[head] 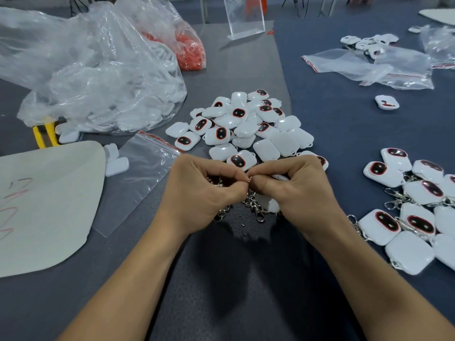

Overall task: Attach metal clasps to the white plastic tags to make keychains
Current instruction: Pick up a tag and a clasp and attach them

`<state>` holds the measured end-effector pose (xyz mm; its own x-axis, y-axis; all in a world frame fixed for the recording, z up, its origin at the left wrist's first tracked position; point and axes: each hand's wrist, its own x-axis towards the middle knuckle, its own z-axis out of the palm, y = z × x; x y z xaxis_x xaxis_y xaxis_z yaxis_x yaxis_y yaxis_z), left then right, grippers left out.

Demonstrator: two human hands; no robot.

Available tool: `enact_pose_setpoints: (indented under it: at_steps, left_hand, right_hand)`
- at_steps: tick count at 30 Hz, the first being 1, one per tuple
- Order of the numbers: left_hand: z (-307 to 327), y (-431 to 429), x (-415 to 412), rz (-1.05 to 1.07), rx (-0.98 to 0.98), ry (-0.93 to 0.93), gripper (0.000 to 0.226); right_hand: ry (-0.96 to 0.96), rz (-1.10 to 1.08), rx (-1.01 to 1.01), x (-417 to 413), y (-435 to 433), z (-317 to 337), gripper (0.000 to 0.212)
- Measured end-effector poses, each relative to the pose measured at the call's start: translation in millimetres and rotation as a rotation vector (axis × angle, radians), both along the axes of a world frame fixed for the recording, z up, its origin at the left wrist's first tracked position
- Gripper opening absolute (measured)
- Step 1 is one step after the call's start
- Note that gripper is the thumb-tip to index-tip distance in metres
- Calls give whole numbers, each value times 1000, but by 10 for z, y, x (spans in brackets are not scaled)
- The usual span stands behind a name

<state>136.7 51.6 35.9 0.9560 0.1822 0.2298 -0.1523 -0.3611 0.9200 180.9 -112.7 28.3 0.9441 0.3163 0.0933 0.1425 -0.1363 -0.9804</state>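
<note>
Both left hand (197,190) and right hand (298,190) pinch a tiny, stiff, slippery clasp ring (249,179) by its rim, seemingly beside a white tag (279,177).

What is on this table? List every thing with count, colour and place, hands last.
loose tags: a big pile, white, table centre
clasps: a heap, silver, near centre
finished keychains: about a dozen, white and silver, right edge
large bag: one, clear, far left
orange-filled bag: one, clear, behind it
flat zip bag: one, clear, left of the clasps
acrylic stand: one, clear, far centre
pale sheet: one, cream, near left
left hand, right hand: two, bare, pinching one silver ring together
</note>
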Motion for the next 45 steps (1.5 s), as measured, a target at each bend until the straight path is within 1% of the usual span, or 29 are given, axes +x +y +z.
enact_pose_setpoints:
  at_steps: [3, 6, 12, 13, 15, 17, 18, 19, 21, 22, 24, 26, 29, 32, 36, 39, 42, 45]
  left_hand:
    - [17, 26, -2, -48, -22, 24, 16]
    - [14, 11, -5, -42, -13, 10, 15]
    - [-22, -12, 13, -38, -24, -17, 9]
    - [-27, -26, 15, -30, -43, -24, 9]
    - [-34, -59, 24, 10, -101, -25, 10]
    - [-28, -68, 25, 94, -94, -47, 11]
    - [-23, -52, 24, 150, -24, -77, 10]
    - [-24, -18, 22, 202, 123, -114, 8]
    - [-32, 53, 19, 244, 519, -189, 7]
    - [-48, 78, 23, 217, 660, -204, 8]
    - [-83, 87, 43, 122, 843, -145, 8]
    - [-117, 53, 66, 13, 911, -59, 14]
    - [-151, 45, 83, -70, 824, -39, 11]
    - [-172, 63, 90, -91, 686, -21, 12]
    - [-196, 44, 94, -84, 574, -24, 17]
    - [-210, 46, 101, -75, 530, -38, 19]
    - [-212, 60, 99, -80, 526, -35, 21]
    - [-210, 59, 99, -82, 516, -25, 32]
  right_hand:
    - [45, 59, 49, 17, -19, 12, 29]
    - [68, 100, 94, 27, -21, 7, 30]
    - [7, 107, 81, 20, -16, 4, 29]
    - [-15, 90, 71, 21, -16, 5, 27]
    - [-68, 64, 31, 24, -21, 2, 16]
    - [-134, 0, -37, 31, -38, -15, 9]
    - [-152, -63, -72, 46, -55, -35, 7]
    - [-150, -133, -100, 68, -69, -52, 6]
    - [-75, -206, -83, 116, -96, -73, 6]
    - [-10, -194, -29, 135, -102, -70, 10]
    - [83, -115, 36, 157, -110, -65, 23]
    - [75, -27, -35, 155, -110, -76, 31]
    - [26, 24, -145, 136, -93, -98, 26]
    - [15, 17, -155, 157, -112, -100, 20]
    - [-13, 28, -197, 173, -125, -126, 16]
    - [-32, 40, -222, 191, -133, -140, 17]
    - [-43, 58, -234, 194, -142, -124, 17]
    - [-55, 73, -249, 185, -141, -105, 16]
